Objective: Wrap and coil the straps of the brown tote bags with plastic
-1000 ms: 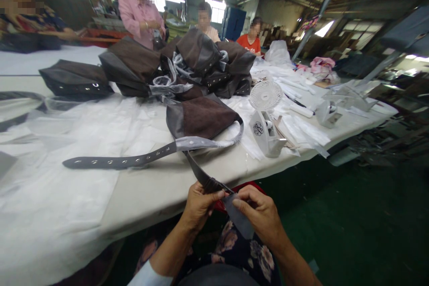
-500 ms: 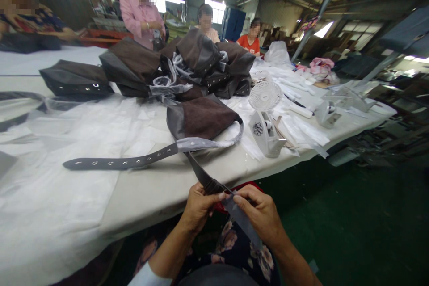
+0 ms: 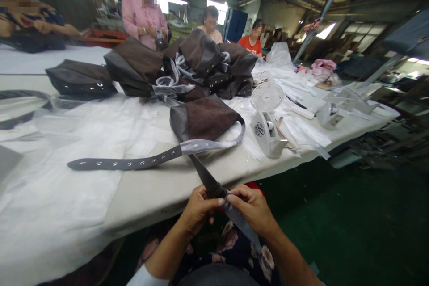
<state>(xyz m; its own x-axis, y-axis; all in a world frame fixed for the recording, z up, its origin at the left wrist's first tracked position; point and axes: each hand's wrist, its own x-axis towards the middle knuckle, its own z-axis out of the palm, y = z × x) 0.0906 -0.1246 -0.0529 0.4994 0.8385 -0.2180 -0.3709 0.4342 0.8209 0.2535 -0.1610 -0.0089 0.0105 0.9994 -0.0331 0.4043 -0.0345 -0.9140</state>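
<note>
A dark brown bag (image 3: 209, 118) with black leather ends lies near the table's front edge. From it a black strap (image 3: 203, 173) runs down over the edge to my hands. My left hand (image 3: 200, 208) is closed around the strap by its keeper loops, thumb on top. Close beside it, my right hand (image 3: 250, 205) pinches the strap's end where a translucent plastic strip (image 3: 241, 223) wraps it and hangs toward my lap. The bag's other strap end (image 3: 124, 164), with metal eyelets, lies flat to the left, part of it under plastic film (image 3: 197, 145).
Several similar bags (image 3: 197, 60) are heaped behind. A small white fan (image 3: 267, 97) and a white tape dispenser (image 3: 268, 136) stand at right. Plastic sheets (image 3: 77, 143) cover the left of the table (image 3: 144, 196). Several people (image 3: 144, 13) are across the table.
My right hand has shifted slightly left, closer to my left hand. The plastic strip now looks narrower, gathered around the strap's end. The whole view has moved slightly.
</note>
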